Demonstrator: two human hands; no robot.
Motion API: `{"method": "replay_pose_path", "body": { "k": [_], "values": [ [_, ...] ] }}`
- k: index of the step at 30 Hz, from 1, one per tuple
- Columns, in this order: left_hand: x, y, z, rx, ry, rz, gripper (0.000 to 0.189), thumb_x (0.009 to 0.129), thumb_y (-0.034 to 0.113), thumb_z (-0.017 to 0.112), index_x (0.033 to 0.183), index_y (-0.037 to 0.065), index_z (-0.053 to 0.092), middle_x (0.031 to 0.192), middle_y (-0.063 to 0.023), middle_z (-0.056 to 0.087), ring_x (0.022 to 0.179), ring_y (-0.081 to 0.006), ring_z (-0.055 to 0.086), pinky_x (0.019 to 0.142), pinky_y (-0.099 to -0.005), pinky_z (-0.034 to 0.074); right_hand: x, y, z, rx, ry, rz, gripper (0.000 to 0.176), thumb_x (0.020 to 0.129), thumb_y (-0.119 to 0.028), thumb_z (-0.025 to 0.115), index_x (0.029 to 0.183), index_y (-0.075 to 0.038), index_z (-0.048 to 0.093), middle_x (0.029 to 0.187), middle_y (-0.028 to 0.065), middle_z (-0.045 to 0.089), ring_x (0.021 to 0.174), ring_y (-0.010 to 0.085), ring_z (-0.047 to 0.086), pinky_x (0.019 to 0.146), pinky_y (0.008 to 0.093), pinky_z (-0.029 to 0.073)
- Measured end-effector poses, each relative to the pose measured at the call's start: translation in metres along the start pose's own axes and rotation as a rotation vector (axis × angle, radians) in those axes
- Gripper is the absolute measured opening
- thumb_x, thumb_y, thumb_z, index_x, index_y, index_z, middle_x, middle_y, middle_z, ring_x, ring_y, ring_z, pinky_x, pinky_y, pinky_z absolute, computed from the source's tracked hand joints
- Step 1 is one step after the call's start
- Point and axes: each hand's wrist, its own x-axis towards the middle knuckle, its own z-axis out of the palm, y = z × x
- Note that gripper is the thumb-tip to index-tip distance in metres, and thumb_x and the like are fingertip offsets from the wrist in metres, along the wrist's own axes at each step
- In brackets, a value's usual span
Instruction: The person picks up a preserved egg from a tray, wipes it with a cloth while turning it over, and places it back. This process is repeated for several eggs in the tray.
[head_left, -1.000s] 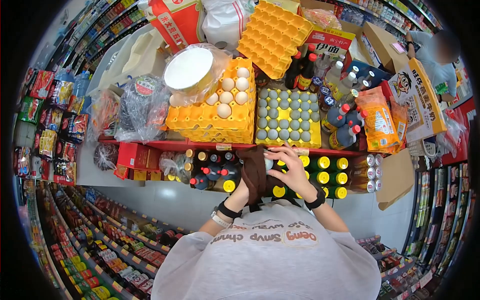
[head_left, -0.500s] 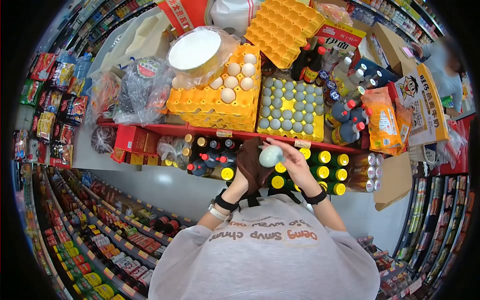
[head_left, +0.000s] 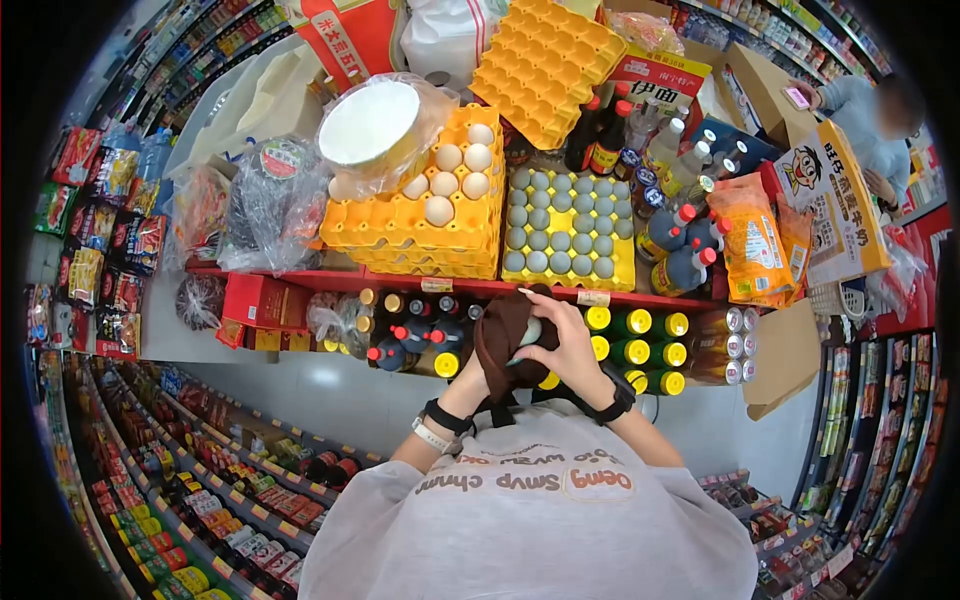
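Note:
In front of my chest, my right hand (head_left: 572, 350) holds a pale blue-green egg (head_left: 531, 333) against a dark brown cloth (head_left: 500, 345). Its fingers curl over the egg and the cloth's edge. My left hand (head_left: 470, 385) supports the cloth from the other side, its fingers mostly hidden under it. Beyond my hands, a yellow tray (head_left: 571, 281) holds several rows of similar bluish eggs. To its left, stacked orange trays (head_left: 410, 235) carry several lighter eggs (head_left: 448, 185) on top.
An upturned orange egg tray (head_left: 545, 65) leans behind the blue eggs. Dark bottles (head_left: 608, 135) and orange packets (head_left: 753, 235) stand to the right. Below the red shelf edge are yellow-capped containers (head_left: 635, 352). A person (head_left: 868, 130) stands at the upper right.
My right hand has brought the egg leftward and slightly down onto the brown cloth, which now partly covers it. The view has shifted a little.

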Motion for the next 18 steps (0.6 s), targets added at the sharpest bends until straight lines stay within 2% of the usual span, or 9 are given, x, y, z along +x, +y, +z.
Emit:
{"method": "replay_pose_path", "body": {
  "k": [1,3,8,10,11,13,14,16,18],
  "values": [
    [-0.001,0.001,0.002,-0.170,0.083,-0.049,0.043,0.090,0.018,0.050,0.130,0.007,0.039,0.123,-0.0077,0.049,0.108,-0.0182,0.053,0.088,-0.0303,0.045,0.002,-0.002,-0.001,0.057,0.009,-0.056,0.078,0.058,-0.026,0.080,0.126,-0.009,0.045,0.104,0.0091,0.062,0.095,0.0259,0.053,0.089,0.0364,0.037],
    [0.007,0.005,0.005,-0.601,0.313,-0.258,0.037,0.094,0.024,0.045,0.126,0.007,0.041,0.119,-0.0065,0.051,0.105,-0.0170,0.054,0.087,-0.0297,0.046,0.002,-0.004,-0.001,0.123,-0.036,-0.014,0.068,0.066,-0.018,0.077,0.125,-0.006,0.045,0.110,0.0086,0.062,0.108,0.0246,0.051,0.094,0.0345,0.035],
    [0.011,-0.013,-0.003,-0.638,0.383,-0.171,0.023,0.095,0.025,0.043,0.112,0.010,0.049,0.106,-0.0053,0.057,0.098,-0.0158,0.057,0.084,-0.0319,0.048,0.001,-0.002,0.006,0.272,-0.088,0.053,0.051,0.072,-0.010,0.069,0.119,-0.005,0.050,0.116,0.0080,0.060,0.110,0.0207,0.053,0.097,0.0331,0.033],
    [0.015,0.002,-0.002,-0.093,0.275,-0.214,0.023,0.092,0.019,0.050,0.113,0.009,0.049,0.105,-0.0044,0.057,0.096,-0.0143,0.056,0.083,-0.0296,0.048,0.002,0.004,0.007,0.531,-0.099,0.115,0.044,0.075,-0.004,0.065,0.116,-0.003,0.051,0.118,0.0088,0.058,0.111,0.0184,0.054,0.097,0.0319,0.036],
    [0.017,0.009,0.001,-0.091,0.269,-0.212,0.023,0.092,0.019,0.050,0.113,0.009,0.049,0.105,-0.0044,0.057,0.096,-0.0143,0.056,0.083,-0.0296,0.048,0.001,0.009,0.007,0.603,-0.087,0.159,0.041,0.076,-0.002,0.062,0.116,-0.002,0.052,0.119,0.0093,0.058,0.110,0.0175,0.054,0.097,0.0315,0.038],
    [0.021,0.019,0.008,0.153,0.324,0.135,0.028,0.070,0.013,0.069,0.095,0.004,0.058,0.085,-0.0044,0.062,0.077,-0.0113,0.059,0.066,-0.0271,0.048,0.004,0.005,-0.001,0.657,-0.070,0.180,0.041,0.078,-0.004,0.061,0.118,-0.002,0.053,0.122,0.0087,0.056,0.113,0.0193,0.052,0.098,0.0329,0.037],
    [0.020,0.017,0.006,0.150,0.317,0.135,0.028,0.070,0.013,0.069,0.095,0.004,0.058,0.085,-0.0044,0.062,0.077,-0.0113,0.059,0.066,-0.0271,0.048,0.003,0.008,-0.003,0.653,-0.063,0.182,0.041,0.078,-0.004,0.061,0.118,-0.002,0.053,0.122,0.0087,0.056,0.113,0.0193,0.052,0.098,0.0329,0.037],
    [0.018,0.013,-0.003,0.356,0.094,0.120,0.039,0.080,0.005,0.063,0.115,0.008,0.047,0.108,-0.0047,0.054,0.095,-0.0138,0.055,0.080,-0.0276,0.047,0.001,0.017,-0.006,0.282,-0.166,0.010,0.041,0.082,-0.007,0.058,0.122,-0.004,0.052,0.129,0.0069,0.051,0.122,0.0213,0.042,0.103,0.0347,0.030],
    [0.020,0.012,0.003,0.134,0.139,-0.004,0.041,0.079,0.006,0.064,0.116,0.007,0.047,0.109,-0.0058,0.053,0.097,-0.0140,0.055,0.080,-0.0276,0.047,-0.001,0.022,-0.001,0.357,-0.166,0.055,0.041,0.083,-0.011,0.056,0.124,-0.007,0.052,0.130,0.0054,0.050,0.125,0.0233,0.037,0.105,0.0361,0.027]
  ]
}}
